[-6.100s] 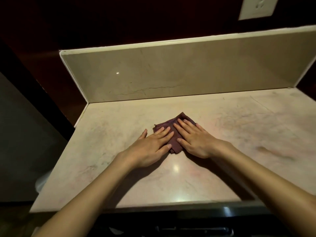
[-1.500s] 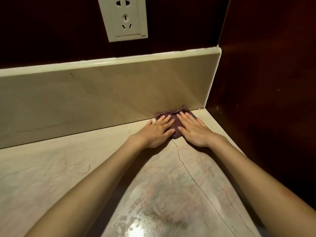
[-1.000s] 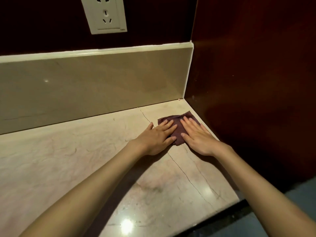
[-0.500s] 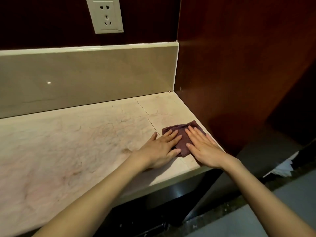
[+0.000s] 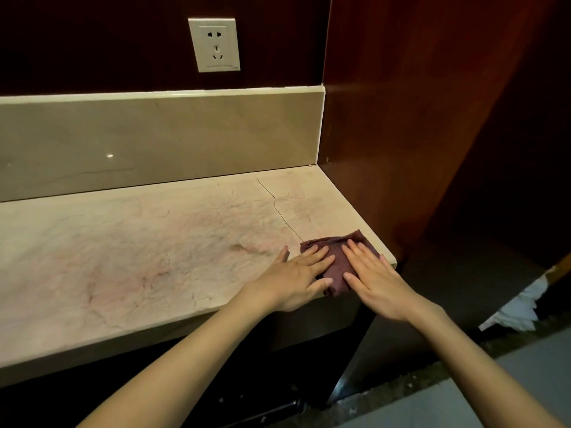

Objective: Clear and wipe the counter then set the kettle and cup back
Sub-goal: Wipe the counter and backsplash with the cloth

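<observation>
We press a folded maroon cloth (image 5: 336, 267) flat against the pale marble counter (image 5: 139, 257) at its front right corner, both hands spread on top of it, fingers straight and lying side by side. The left hand (image 5: 296, 279) covers the cloth's left half, its thumb out on the bare stone; the right hand (image 5: 375, 284) covers the right half, its heel already out past the counter's edge. Neither hand grips or pinches the fabric: both are flat, palms down, bearing on it.

The cloth lies directly beneath our fingertips, squarely between the two hands, so neither is nearer. Its near corner hangs a little over the front edge, and its right side sits just short of the counter's end, beside the dark red wood panel (image 5: 401, 118). With no stone left to the right or toward us, we judge that the only room for another stroke is leftward along the front strip or back toward the beige backsplash (image 5: 154, 143), where a thin crack (image 5: 278, 208) runs across the slab and a brownish mark (image 5: 239, 248) sits just left of our left thumb.

A white wall socket (image 5: 215, 44) hangs above. Neither kettle nor cup is in view, so setting them back is not yet done.
</observation>
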Available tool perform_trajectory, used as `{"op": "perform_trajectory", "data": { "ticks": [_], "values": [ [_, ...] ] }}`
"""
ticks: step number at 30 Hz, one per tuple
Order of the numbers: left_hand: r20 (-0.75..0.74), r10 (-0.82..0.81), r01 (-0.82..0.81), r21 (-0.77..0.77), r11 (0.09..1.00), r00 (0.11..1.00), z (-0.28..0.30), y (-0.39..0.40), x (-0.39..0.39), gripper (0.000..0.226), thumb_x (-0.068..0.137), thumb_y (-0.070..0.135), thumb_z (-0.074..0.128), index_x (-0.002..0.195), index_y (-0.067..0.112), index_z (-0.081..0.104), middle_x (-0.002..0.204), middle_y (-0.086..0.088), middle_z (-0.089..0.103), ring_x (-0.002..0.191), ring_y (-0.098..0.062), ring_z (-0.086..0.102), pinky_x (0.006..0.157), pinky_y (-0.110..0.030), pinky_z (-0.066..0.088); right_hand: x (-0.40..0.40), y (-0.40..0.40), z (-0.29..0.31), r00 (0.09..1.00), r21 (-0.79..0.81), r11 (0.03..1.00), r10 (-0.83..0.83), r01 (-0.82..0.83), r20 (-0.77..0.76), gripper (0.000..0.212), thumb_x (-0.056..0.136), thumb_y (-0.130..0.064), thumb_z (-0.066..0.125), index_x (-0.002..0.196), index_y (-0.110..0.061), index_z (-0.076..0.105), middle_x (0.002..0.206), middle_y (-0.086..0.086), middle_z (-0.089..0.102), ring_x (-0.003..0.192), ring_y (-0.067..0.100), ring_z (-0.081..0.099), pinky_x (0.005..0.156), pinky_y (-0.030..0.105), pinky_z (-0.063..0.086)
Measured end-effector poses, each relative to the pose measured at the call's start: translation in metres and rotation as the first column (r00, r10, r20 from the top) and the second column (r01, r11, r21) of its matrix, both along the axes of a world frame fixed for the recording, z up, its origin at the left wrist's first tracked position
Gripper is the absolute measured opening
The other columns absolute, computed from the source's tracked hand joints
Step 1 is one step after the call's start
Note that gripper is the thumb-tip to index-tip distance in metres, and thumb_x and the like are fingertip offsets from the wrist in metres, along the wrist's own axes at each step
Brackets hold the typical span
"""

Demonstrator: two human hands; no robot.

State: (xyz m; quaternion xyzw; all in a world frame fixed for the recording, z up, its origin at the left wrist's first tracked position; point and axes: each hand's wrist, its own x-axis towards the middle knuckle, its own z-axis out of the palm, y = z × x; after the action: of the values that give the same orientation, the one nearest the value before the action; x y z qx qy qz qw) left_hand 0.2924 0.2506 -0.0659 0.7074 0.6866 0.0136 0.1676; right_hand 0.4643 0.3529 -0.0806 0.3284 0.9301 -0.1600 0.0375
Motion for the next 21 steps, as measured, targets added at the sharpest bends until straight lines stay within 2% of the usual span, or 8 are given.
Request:
{"op": "perform_trajectory", "data": {
  "ticks": [3,5,7,9,12,17,19,21],
  "values": [
    [0.004,0.001,-0.001,0.027,1.000,1.000,0.000,-0.004,-0.001,0.055,0.101,0.046,0.023,0.152,0.029,0.009,0.160,0.011,0.001,0.146,-0.004,-0.003,0.117,-0.051,-0.008,0.001,-0.001,0.001,0.999,-0.047,0.999,0.016,-0.019,-0.049,0.056,0.103,-0.039,0.021,0.152,-0.026,-0.003,0.159,-0.010,-0.011,0.136,-0.005,-0.016,0.113,0.027,-0.011],
    [0.032,0.005,-0.007,0.071,0.997,0.999,0.002,-0.003,-0.005,0.052,0.101,0.044,0.029,0.151,0.029,0.021,0.159,0.011,0.011,0.146,-0.004,0.006,0.117,-0.051,-0.004,0.002,0.002,0.009,0.995,-0.120,0.992,0.019,-0.032,-0.102,0.053,0.104,-0.033,0.026,0.152,-0.024,0.008,0.160,-0.008,-0.002,0.140,-0.002,-0.008,0.113,0.025,-0.007],
    [0.129,0.029,-0.053,0.187,0.981,0.991,0.006,-0.002,-0.009,0.043,0.100,0.038,0.039,0.141,0.028,0.044,0.153,0.010,0.033,0.141,-0.006,0.028,0.117,-0.048,0.010,0.006,0.009,0.020,0.983,-0.138,0.990,-0.002,-0.024,-0.184,0.046,0.103,-0.026,0.036,0.148,-0.020,0.031,0.157,-0.005,0.020,0.144,0.005,0.013,0.115,0.022,0.005],
    [0.256,0.062,-0.151,0.345,0.926,0.965,0.010,0.002,-0.010,0.033,0.095,0.030,0.050,0.126,0.024,0.060,0.135,0.008,0.056,0.123,-0.010,0.052,0.107,-0.036,0.037,0.008,0.015,0.031,0.953,-0.065,0.997,-0.056,0.039,-0.298,0.036,0.099,-0.020,0.047,0.135,-0.019,0.053,0.144,-0.003,0.047,0.135,0.010,0.039,0.110,0.021,0.025],
    [0.277,0.174,-0.280,0.411,0.867,0.945,0.011,0.016,-0.015,0.038,0.091,0.030,0.059,0.126,0.017,0.060,0.126,0.001,0.063,0.116,-0.016,0.055,0.093,-0.030,0.045,0.000,0.024,0.045,0.899,-0.009,0.988,-0.145,0.156,-0.414,0.033,0.093,-0.015,0.058,0.126,-0.016,0.060,0.130,0.000,0.058,0.121,0.013,0.052,0.098,0.019,0.036],
    [0.213,0.260,-0.317,0.310,0.896,0.942,0.004,0.043,-0.025,0.042,0.084,0.037,0.069,0.115,0.009,0.066,0.110,-0.008,0.067,0.101,-0.022,0.061,0.084,-0.036,0.052,-0.025,0.039,0.048,0.959,-0.114,0.967,-0.243,0.228,-0.143,0.061,0.091,-0.024,0.062,0.145,-0.015,0.036,0.146,0.008,0.044,0.132,0.023,0.044,0.106,0.035,0.038],
    [0.293,0.272,-0.348,0.248,0.904,0.916,0.004,0.048,-0.027,0.040,0.082,0.033,0.072,0.113,0.009,0.067,0.106,-0.008,0.070,0.095,-0.020,0.064,0.079,-0.031,0.052,-0.031,0.046,0.047,0.964,-0.103,0.964,-0.253,0.244,-0.085,0.060,0.090,-0.026,0.063,0.144,-0.013,0.039,0.143,0.008,0.047,0.130,0.024,0.046,0.106,0.035,0.039],
    [0.358,0.283,-0.365,0.188,0.912,0.890,0.005,0.050,-0.031,0.035,0.080,0.031,0.075,0.106,0.009,0.071,0.099,-0.007,0.072,0.087,-0.017,0.063,0.068,-0.025,0.047,-0.033,0.052,0.046,0.965,-0.109,0.965,-0.249,0.240,-0.077,0.049,0.088,-0.027,0.066,0.133,-0.012,0.054,0.130,0.007,0.058,0.120,0.023,0.054,0.098,0.033,0.046]
  ]
}}
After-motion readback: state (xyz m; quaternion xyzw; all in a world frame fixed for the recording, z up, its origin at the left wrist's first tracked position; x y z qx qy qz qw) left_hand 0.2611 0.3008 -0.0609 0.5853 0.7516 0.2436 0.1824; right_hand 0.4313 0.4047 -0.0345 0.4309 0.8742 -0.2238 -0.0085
